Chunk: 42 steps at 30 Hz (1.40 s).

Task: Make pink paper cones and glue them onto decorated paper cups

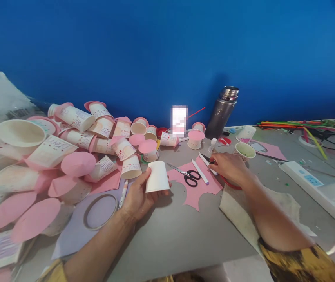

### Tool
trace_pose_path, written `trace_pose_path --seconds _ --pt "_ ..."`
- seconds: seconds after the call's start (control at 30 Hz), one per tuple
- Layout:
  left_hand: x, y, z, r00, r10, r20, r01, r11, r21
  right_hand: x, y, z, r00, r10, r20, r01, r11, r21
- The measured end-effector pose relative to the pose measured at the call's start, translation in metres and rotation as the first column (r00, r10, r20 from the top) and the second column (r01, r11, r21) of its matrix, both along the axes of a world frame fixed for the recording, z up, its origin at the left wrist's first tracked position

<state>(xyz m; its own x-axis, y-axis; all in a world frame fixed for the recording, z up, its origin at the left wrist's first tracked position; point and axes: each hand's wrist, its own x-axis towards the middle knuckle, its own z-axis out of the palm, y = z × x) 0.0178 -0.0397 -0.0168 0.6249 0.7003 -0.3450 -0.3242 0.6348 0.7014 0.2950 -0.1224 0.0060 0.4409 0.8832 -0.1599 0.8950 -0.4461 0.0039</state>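
Note:
My left hand (138, 196) is wrapped round a plain white paper cup (157, 177) held upside down just above the grey table (170, 235). My right hand (229, 167) rests further right with its fingers closed over a white marker pen (207, 161) beside the pink paper sheet (198, 188). Black-handled scissors (185, 174) and a second white pen (200, 171) lie on that sheet, between my hands.
A big heap of decorated paper cups with pink lids (67, 156) fills the left side. A steel flask (222, 112) stands at the blue wall. A tape ring (101, 211), a white power strip (317, 188), coloured sticks (296, 125) and a cloth (243, 211) lie around.

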Motion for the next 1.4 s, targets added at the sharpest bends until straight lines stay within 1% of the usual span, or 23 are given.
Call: trace_pose_path --seconds 0.13,0.27,0.37,0.47,0.57,0.73,0.8,0.9,1.0,1.07,1.1,1.13,1.17,1.2,1.23,1.3,1.33,1.37,1.4 --pt "-0.001 0.003 0.000 0.999 0.033 0.024 -0.034 0.999 0.008 -0.002 0.006 -0.012 1.000 0.005 -0.018 -0.005 1.000 0.005" --pt "0.001 0.000 -0.003 1.000 0.004 0.009 -0.004 1.000 0.001 0.000 0.008 -0.019 0.999 0.006 -0.039 -0.005 1.000 0.028" --pt "0.002 -0.004 -0.006 1.000 -0.028 -0.008 0.028 0.999 -0.021 0.000 0.007 -0.016 0.995 0.005 -0.096 0.000 0.998 0.056" --pt "0.002 -0.006 -0.007 0.998 -0.060 0.002 0.060 0.998 -0.036 0.000 0.005 -0.011 0.977 0.032 -0.211 -0.015 0.996 0.086" --pt "0.002 -0.006 -0.006 0.998 -0.063 0.006 0.063 0.997 -0.036 0.000 0.003 -0.008 0.938 0.092 -0.334 -0.056 0.992 0.117" --pt "0.001 -0.005 -0.005 0.998 -0.069 0.010 0.069 0.997 -0.032 -0.001 0.001 -0.004 0.867 0.174 -0.466 -0.108 0.980 0.165" --pt "0.001 -0.005 -0.005 0.997 -0.072 0.015 0.072 0.997 -0.034 -0.001 0.000 -0.003 0.849 0.178 -0.497 -0.101 0.979 0.179" --pt "0.000 -0.006 -0.004 0.996 -0.086 0.038 0.088 0.995 -0.045 -0.002 0.000 -0.001 0.846 0.185 -0.501 -0.098 0.976 0.193" --pt "0.000 -0.007 -0.003 0.992 -0.104 0.071 0.109 0.992 -0.066 -0.006 0.000 -0.003 0.819 0.256 -0.514 -0.137 0.956 0.258" --pt "0.000 -0.007 -0.004 0.992 -0.101 0.080 0.107 0.992 -0.073 -0.011 0.001 -0.004 0.811 0.302 -0.500 -0.133 0.929 0.345" --pt "0.000 -0.006 -0.005 0.992 -0.096 0.081 0.102 0.992 -0.074 -0.015 0.000 -0.005 0.814 0.325 -0.482 -0.119 0.905 0.409" --pt "0.000 -0.006 -0.006 0.993 -0.091 0.081 0.097 0.992 -0.075 -0.020 -0.001 -0.005 0.817 0.344 -0.463 -0.094 0.871 0.482" --pt "0.000 -0.006 -0.008 0.993 -0.087 0.081 0.093 0.992 -0.080 -0.026 -0.003 -0.005 0.815 0.369 -0.446 -0.066 0.825 0.562" --pt "0.000 -0.005 -0.009 0.993 -0.082 0.081 0.089 0.992 -0.087 -0.032 -0.006 -0.004 0.808 0.400 -0.433 -0.031 0.763 0.646" --pt "0.000 -0.005 -0.010 0.993 -0.079 0.084 0.086 0.992 -0.094 -0.039 -0.010 -0.004 0.788 0.428 -0.443 0.013 0.707 0.707" --pt "0.000 -0.006 -0.012 0.993 -0.072 0.090 0.082 0.991 -0.110 -0.054 -0.020 -0.001 0.715 0.507 -0.481 0.071 0.632 0.772" --pt "0.000 -0.006 -0.012 0.993 -0.069 0.094 0.080 0.990 -0.117 -0.061 -0.026 0.000 0.657 0.573 -0.489 0.070 0.600 0.797" --pt "0.001 -0.006 -0.012 0.993 -0.065 0.100 0.077 0.989 -0.122 -0.068 -0.031 0.000 0.618 0.622 -0.481 0.069 0.567 0.821" --pt "0.001 -0.007 -0.012 0.992 -0.059 0.109 0.072 0.990 -0.125 -0.075 -0.036 0.001 0.602 0.646 -0.468 0.042 0.560 0.827"
